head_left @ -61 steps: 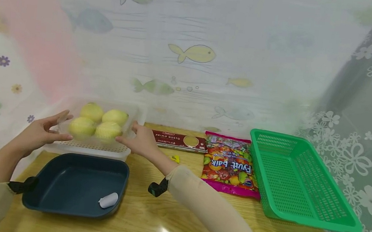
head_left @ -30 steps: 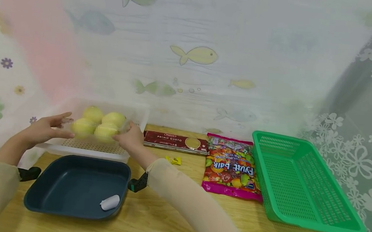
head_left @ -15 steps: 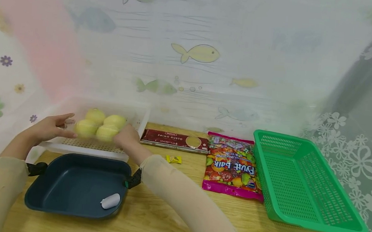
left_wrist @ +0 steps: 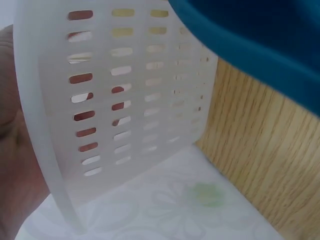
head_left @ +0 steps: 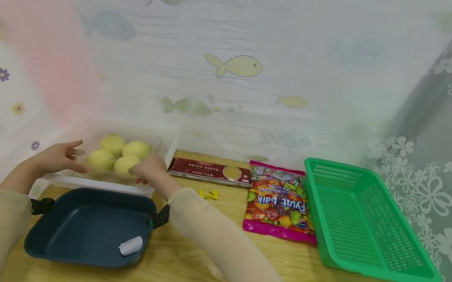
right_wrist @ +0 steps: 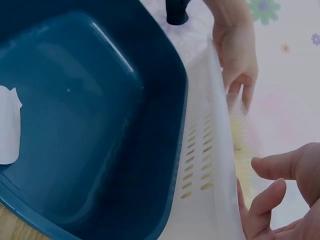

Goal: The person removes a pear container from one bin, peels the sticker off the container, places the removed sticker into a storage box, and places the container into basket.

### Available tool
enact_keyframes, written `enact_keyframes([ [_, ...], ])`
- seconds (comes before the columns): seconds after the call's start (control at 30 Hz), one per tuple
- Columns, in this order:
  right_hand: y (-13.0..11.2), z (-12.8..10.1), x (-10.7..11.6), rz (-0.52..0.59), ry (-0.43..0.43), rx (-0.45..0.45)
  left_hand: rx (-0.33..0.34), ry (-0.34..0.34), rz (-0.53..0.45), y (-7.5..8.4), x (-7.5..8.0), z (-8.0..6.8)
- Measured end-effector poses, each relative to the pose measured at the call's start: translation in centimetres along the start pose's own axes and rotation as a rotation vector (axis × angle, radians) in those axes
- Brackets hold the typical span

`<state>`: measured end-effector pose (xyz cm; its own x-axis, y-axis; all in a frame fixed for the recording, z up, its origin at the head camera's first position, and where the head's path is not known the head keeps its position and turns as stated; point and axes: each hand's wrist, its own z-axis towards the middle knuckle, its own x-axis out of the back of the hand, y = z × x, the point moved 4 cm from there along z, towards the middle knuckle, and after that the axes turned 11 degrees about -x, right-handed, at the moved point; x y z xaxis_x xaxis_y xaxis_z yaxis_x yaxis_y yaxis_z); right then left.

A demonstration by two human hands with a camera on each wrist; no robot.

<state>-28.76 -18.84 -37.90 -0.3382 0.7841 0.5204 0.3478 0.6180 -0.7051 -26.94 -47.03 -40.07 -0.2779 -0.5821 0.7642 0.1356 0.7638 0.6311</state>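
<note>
A clear pack of several yellow-green fruits (head_left: 119,158) sits in the white perforated basket (head_left: 99,183) at the table's back left. My left hand (head_left: 59,158) touches the pack's left side with straight, spread fingers. On its right side my right hand (head_left: 148,168) holds the pack with bent fingers. In the right wrist view the fruit (right_wrist: 245,145) shows behind the basket wall (right_wrist: 210,150), between the left hand (right_wrist: 235,50) and the curled right fingers (right_wrist: 265,200). The left wrist view shows the basket's slotted wall (left_wrist: 125,100) against the left hand (left_wrist: 15,150).
A dark blue tray (head_left: 84,223) holding a small white piece (head_left: 131,245) lies in front of the basket. To the right lie a spaghetti box (head_left: 209,171), a small yellow sweet (head_left: 208,194), a fruit candy bag (head_left: 278,202) and a green basket (head_left: 363,222). Patterned curtains close in the table.
Both hands have carried the fruit pack down from above the white basket and into it. The pack now rests low inside, with the hands still at its sides.
</note>
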Motion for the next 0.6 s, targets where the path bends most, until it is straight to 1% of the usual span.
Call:
enact_keyframes([
  [0.17,0.1,-0.2,0.1,0.022,-0.011,0.032,0.012,0.018,0.018,0.3,0.4,-0.1],
  [0.3,0.1,-0.2,0.0,-0.008,0.003,0.046,0.015,0.033,0.028,0.7,0.8,-0.4],
  [0.37,0.1,-0.2,0.0,-0.019,0.005,0.061,0.014,0.028,0.033,0.9,0.9,-0.5],
  [0.53,0.1,-0.3,-0.1,-0.02,-0.031,0.122,0.013,0.024,0.046,1.0,1.0,-1.0],
  [0.6,0.2,-0.4,-0.1,-0.026,-0.047,0.127,0.012,0.024,0.053,1.1,1.0,-1.2],
])
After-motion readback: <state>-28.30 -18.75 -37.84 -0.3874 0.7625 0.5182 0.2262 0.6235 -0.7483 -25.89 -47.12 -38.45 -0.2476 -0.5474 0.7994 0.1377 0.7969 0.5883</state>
